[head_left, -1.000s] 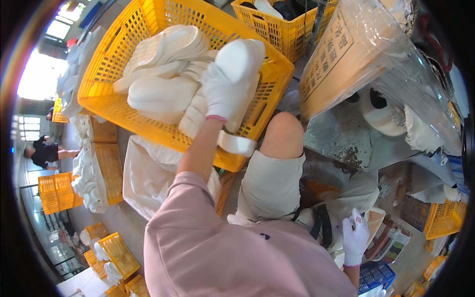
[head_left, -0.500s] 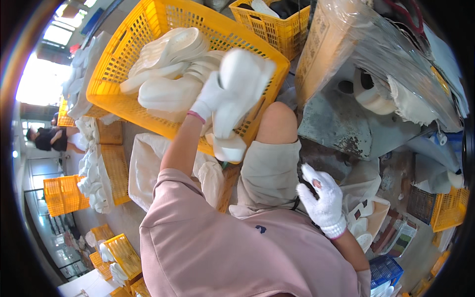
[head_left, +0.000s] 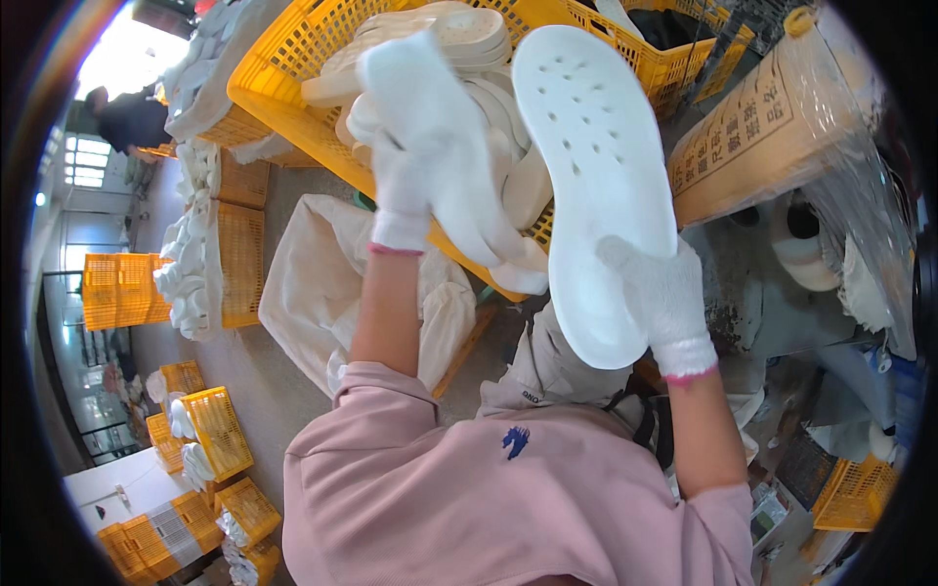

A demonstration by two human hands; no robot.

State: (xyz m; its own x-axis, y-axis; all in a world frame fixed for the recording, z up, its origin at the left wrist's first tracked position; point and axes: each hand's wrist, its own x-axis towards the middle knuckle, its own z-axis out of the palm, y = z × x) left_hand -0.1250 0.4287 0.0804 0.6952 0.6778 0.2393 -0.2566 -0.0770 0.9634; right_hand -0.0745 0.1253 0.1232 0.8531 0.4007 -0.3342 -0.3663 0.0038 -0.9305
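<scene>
My right hand [head_left: 674, 298], in a white knit glove, grips a white shoe sole [head_left: 598, 186] near its lower end, the thumb lying across its face. Small holes dot the upper part of that sole. My left hand [head_left: 399, 186], gloved as well, is closed on another white shoe sole [head_left: 469, 195], smeared by motion; whether it holds more than one I cannot tell. Both hands are raised at the near side of a yellow plastic crate [head_left: 269, 73]. Inside the crate lies a pile of white soles [head_left: 469, 29], partly hidden behind my left hand.
A pale cloth sack [head_left: 318, 283] lies below the crate. To the right stand a cardboard box [head_left: 733, 146] in clear plastic and grey machinery. A second yellow crate [head_left: 674, 68] is behind. Crates heaped with white pieces [head_left: 186, 264] line the left, where another person [head_left: 132, 117] stands.
My right hand has come up from beside my knee and now holds a sole. My left hand still holds its sole at the crate. The view has shifted.
</scene>
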